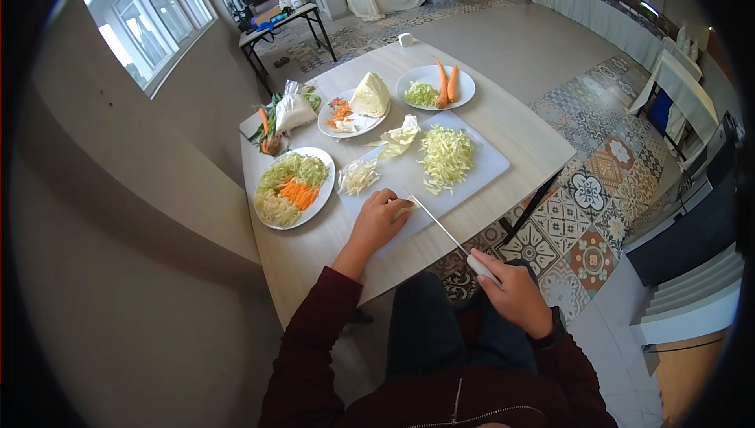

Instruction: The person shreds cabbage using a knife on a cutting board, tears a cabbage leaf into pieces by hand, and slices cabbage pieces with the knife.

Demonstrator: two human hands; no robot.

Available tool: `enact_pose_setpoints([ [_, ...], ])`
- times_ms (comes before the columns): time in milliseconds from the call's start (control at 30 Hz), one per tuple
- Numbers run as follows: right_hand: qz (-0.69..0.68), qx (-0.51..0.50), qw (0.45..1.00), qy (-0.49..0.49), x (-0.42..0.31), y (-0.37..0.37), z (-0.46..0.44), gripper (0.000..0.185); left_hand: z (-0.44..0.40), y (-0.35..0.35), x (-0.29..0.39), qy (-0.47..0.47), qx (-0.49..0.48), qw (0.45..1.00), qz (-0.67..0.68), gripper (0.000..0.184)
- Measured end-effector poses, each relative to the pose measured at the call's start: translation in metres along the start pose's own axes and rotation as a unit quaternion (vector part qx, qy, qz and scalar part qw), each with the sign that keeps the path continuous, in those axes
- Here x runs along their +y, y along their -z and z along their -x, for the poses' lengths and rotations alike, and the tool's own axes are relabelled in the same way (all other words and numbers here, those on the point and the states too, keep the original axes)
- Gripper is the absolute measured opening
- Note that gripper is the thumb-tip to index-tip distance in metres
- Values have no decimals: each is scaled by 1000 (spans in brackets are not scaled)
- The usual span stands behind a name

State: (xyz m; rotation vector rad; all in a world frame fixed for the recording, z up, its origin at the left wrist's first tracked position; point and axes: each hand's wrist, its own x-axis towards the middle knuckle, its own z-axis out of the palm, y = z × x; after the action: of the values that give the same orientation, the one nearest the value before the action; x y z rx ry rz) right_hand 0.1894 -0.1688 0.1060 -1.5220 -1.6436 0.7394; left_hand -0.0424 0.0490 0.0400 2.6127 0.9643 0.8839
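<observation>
My right hand (pixel 511 290) is wrapped round the white handle of a kitchen knife (pixel 439 224), whose blade points forward and left over the cutting board (pixel 489 167). My left hand (pixel 379 220) is closed, fingers bent, on a small pale piece of cabbage (pixel 410 203) at the board's near edge, beside the knife tip. A large heap of shredded cabbage (pixel 446 154) lies on the board's right part. To the left are a smaller pale shredded pile (pixel 359 177) and a loose cabbage leaf (pixel 399 137).
A plate (pixel 262 215) of shredded cabbage and carrot stands left. Behind are a plate (pixel 323 124) with a cabbage wedge (pixel 370 96) and another plate (pixel 470 98) with whole carrots (pixel 452 84). A plastic bag (pixel 295 112) and vegetables sit at the table's left edge, near the wall.
</observation>
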Motion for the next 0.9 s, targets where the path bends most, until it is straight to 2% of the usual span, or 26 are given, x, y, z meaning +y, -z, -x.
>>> enact_pose_setpoints([
  [200,7,-7,1000,1,2,-4,0,43,-1,-1,-1,-12,13,1000,6,18],
  [567,81,-37,996,-31,-10,-1,8,42,0,-1,0,20,-5,1000,23,20],
  [900,117,-24,993,10,11,-22,-21,44,0,-2,1,25,-2,999,24,18],
])
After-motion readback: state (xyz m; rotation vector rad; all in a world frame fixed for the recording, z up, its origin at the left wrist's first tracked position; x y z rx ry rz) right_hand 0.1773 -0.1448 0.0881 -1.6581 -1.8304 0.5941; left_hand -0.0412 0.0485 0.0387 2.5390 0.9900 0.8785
